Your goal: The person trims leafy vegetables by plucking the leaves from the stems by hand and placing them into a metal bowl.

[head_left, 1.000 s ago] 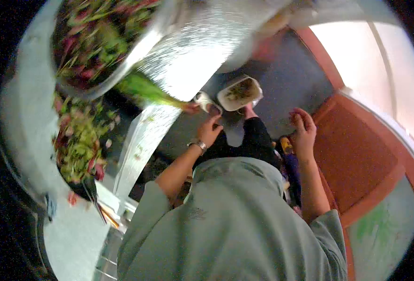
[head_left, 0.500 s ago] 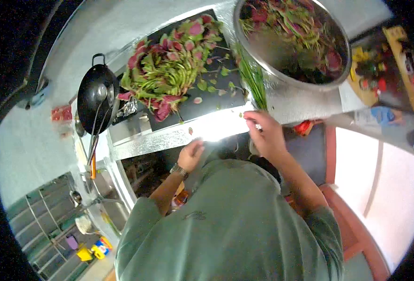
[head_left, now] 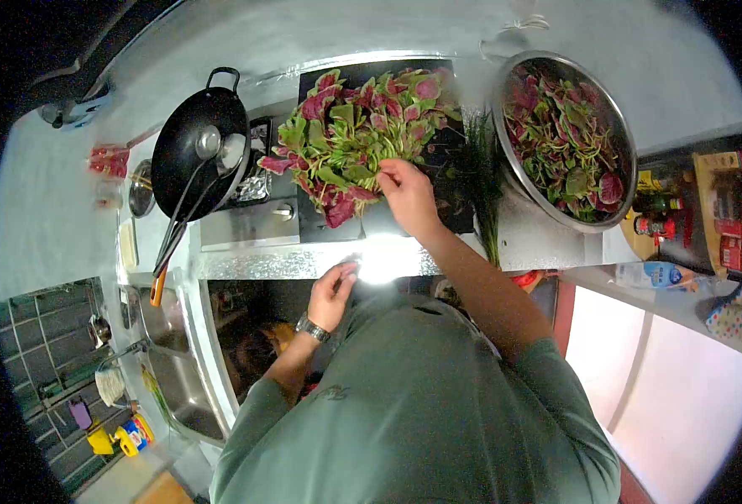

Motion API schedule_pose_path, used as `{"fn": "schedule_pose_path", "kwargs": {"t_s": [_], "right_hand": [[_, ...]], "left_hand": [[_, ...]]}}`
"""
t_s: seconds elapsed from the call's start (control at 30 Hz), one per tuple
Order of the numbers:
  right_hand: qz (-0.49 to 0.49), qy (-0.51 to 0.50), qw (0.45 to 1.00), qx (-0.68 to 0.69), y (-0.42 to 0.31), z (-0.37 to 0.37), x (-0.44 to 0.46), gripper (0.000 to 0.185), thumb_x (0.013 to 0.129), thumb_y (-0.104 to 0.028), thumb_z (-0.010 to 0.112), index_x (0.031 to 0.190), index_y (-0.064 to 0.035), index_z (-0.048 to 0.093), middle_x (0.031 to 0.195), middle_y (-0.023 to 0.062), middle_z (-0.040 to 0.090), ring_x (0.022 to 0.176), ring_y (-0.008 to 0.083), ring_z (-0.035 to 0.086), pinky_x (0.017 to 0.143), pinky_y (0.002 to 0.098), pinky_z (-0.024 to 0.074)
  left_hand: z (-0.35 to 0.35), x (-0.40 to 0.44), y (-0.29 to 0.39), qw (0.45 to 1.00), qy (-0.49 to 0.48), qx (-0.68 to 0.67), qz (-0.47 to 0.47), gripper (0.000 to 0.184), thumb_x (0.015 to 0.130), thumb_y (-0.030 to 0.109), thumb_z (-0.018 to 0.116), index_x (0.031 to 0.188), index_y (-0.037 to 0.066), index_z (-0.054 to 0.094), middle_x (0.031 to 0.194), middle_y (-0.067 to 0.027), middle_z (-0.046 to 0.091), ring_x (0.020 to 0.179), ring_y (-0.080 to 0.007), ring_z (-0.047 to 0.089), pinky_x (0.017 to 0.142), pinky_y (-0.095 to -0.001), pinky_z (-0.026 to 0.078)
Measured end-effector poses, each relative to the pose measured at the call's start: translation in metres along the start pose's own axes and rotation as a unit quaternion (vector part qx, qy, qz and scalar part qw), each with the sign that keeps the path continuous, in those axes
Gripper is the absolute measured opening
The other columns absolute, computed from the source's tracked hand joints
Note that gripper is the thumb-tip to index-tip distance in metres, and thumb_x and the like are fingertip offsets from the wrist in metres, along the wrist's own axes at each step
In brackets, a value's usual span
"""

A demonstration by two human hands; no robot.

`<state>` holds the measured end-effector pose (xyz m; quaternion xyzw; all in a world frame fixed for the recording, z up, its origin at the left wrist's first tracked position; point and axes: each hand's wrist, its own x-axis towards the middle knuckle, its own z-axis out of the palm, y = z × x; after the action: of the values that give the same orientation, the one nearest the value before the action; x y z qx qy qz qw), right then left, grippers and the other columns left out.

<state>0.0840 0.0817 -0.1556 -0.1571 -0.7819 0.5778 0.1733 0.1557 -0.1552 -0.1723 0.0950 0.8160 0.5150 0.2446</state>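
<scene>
My right hand (head_left: pixel 410 200) reaches to the near edge of a heap of red amaranth (head_left: pixel 358 139) with green and purple leaves. Its thumb and fingertips are drawn together on the stems. The heap lies on a dark board (head_left: pixel 459 189). Lower left, my left hand (head_left: pixel 330 298) is held in front of the counter edge with its fingers curled in and a watch on the wrist. Anything inside those fingers is hidden. To the right of the board stands a large steel bowl (head_left: pixel 503 139) with more amaranth in it.
A black wok (head_left: pixel 173 155) holding two ladles (head_left: pixel 188 197) stands at left. A bunch of thin green stalks (head_left: pixel 486 193) lies between board and bowl. The sink (head_left: pixel 194 391) is lower left. Bottles and packets fill a shelf (head_left: pixel 707 202) at right.
My right hand has moved left and away from my body, from beside the green stalks to the amaranth heap. My left hand stays near the counter edge. The camera view has shifted.
</scene>
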Motion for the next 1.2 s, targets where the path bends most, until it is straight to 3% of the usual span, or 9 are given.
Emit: {"fn": "schedule_pose_path", "kwargs": {"t_s": [0.23,0.33,0.43,0.63,0.8,0.87,1.07,1.17,1.2], "right_hand": [[0.044,-0.068,0.982,-0.168,-0.032,0.009,0.006,0.036,0.079,-0.028,0.070,0.101,-0.0046,0.056,0.082,0.0149,0.066,0.077,0.0346,0.065,0.067,0.0430,0.0502],[-0.070,0.010,0.978,-0.196,-0.033,0.018,0.008,0.035,0.075,-0.022,0.070,0.103,-0.0066,0.057,0.091,0.0144,0.062,0.084,0.0345,0.062,0.071,0.0448,0.0489],[-0.135,0.022,0.959,-0.248,-0.036,0.020,0.010,0.035,0.072,-0.015,0.071,0.103,-0.0069,0.058,0.086,0.0112,0.058,0.088,0.0310,0.059,0.075,0.0409,0.0469],[-0.106,0.016,0.969,-0.224,-0.022,0.027,0.005,0.033,0.073,-0.013,0.068,0.104,-0.0065,0.057,0.097,0.0127,0.057,0.094,0.0335,0.057,0.082,0.0449,0.0439],[-0.184,-0.045,0.944,-0.268,-0.038,0.022,0.000,0.043,0.071,-0.011,0.069,0.110,-0.0043,0.053,0.106,0.0149,0.055,0.103,0.0339,0.054,0.084,0.0446,0.0436],[-0.212,-0.025,0.954,-0.213,-0.046,0.025,-0.003,0.041,0.071,-0.011,0.068,0.109,-0.0025,0.055,0.104,0.0159,0.057,0.104,0.0348,0.053,0.088,0.0436,0.0429],[-0.067,0.012,0.984,-0.167,-0.022,0.034,-0.010,0.037,0.067,-0.008,0.070,0.102,-0.0028,0.058,0.107,0.0152,0.055,0.100,0.0344,0.054,0.087,0.0432,0.0429],[-0.129,-0.026,0.954,-0.270,-0.022,0.031,-0.006,0.037,0.065,-0.007,0.071,0.100,-0.0037,0.059,0.108,0.0134,0.055,0.099,0.0328,0.054,0.084,0.0426,0.0426],[-0.130,-0.027,0.954,-0.270,-0.025,0.030,-0.007,0.037,0.065,-0.007,0.071,0.100,-0.0037,0.059,0.108,0.0134,0.055,0.099,0.0328,0.054,0.084,0.0426,0.0426]], "left_hand": [[-0.001,0.012,0.002,0.999,-0.016,-0.015,0.026,0.024,0.090,0.008,0.057,0.113,0.002,0.061,0.109,-0.0099,0.067,0.099,-0.0162,0.062,0.086,-0.0282,0.047],[-0.002,0.015,-0.008,0.998,-0.029,-0.029,0.042,0.025,0.090,0.008,0.057,0.114,0.003,0.062,0.111,-0.0098,0.066,0.099,-0.0153,0.061,0.087,-0.0281,0.047],[-0.004,0.017,-0.008,0.998,-0.025,-0.034,0.051,0.025,0.091,0.007,0.055,0.114,0.003,0.062,0.112,-0.0099,0.065,0.099,-0.0147,0.060,0.088,-0.0282,0.046],[-0.007,0.015,0.006,0.999,-0.021,-0.038,0.029,0.025,0.091,0.007,0.054,0.114,0.002,0.061,0.110,-0.0099,0.066,0.099,-0.0153,0.061,0.088,-0.0280,0.046],[-0.006,0.015,0.004,0.999,-0.015,-0.040,0.021,0.025,0.091,0.008,0.054,0.114,0.002,0.062,0.111,-0.0094,0.066,0.099,-0.0152,0.061,0.088,-0.0277,0.046],[-0.005,0.016,-0.002,0.999,-0.012,-0.049,0.020,0.025,0.091,0.008,0.055,0.114,0.002,0.062,0.112,-0.0094,0.065,0.099,-0.0150,0.061,0.089,-0.0277,0.046],[-0.006,0.015,-0.002,0.998,-0.011,-0.048,0.026,0.025,0.091,0.007,0.053,0.114,0.003,0.062,0.114,-0.0094,0.064,0.101,-0.0156,0.061,0.090,-0.0282,0.046],[-0.005,0.015,-0.008,0.999,-0.015,-0.037,0.031,0.026,0.091,0.005,0.052,0.115,0.004,0.062,0.115,-0.0093,0.064,0.102,-0.0161,0.060,0.091,-0.0285,0.046],[-0.004,0.015,-0.008,0.998,0.003,-0.036,0.049,0.024,0.092,0.009,0.055,0.113,0.002,0.062,0.105,-0.0077,0.066,0.094,-0.0144,0.061,0.085,-0.0277,0.048]]}}
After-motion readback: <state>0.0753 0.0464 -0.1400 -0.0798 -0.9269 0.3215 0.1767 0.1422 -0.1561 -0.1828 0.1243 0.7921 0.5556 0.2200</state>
